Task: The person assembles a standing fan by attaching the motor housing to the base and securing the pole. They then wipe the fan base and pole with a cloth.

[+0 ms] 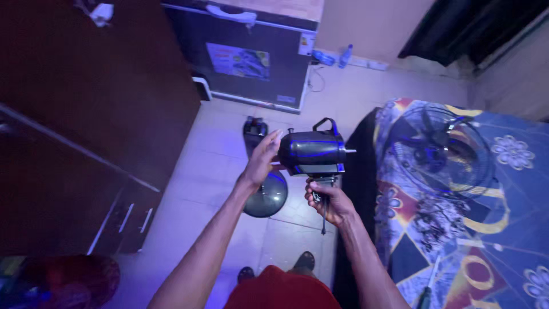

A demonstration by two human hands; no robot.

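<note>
Motor [311, 152] held mid-air above floor, steadied for inspection. Your right hand [329, 201] grips its stem, fingers clamped below housing. Your left hand [262, 160] braces rear, fingers together, flat. Guard [439, 150] lies on bed, beyond right fingertips.

Left hand [262, 160] open and raised, right hand [329, 201] clenched below.

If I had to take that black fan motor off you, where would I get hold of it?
Go for the loop handle on top of the black fan motor, coming from above. It stands clear of the body, while the left hand covers the rear end and the right hand holds the stem underneath. The rounded housing looks harder to hold.
</note>
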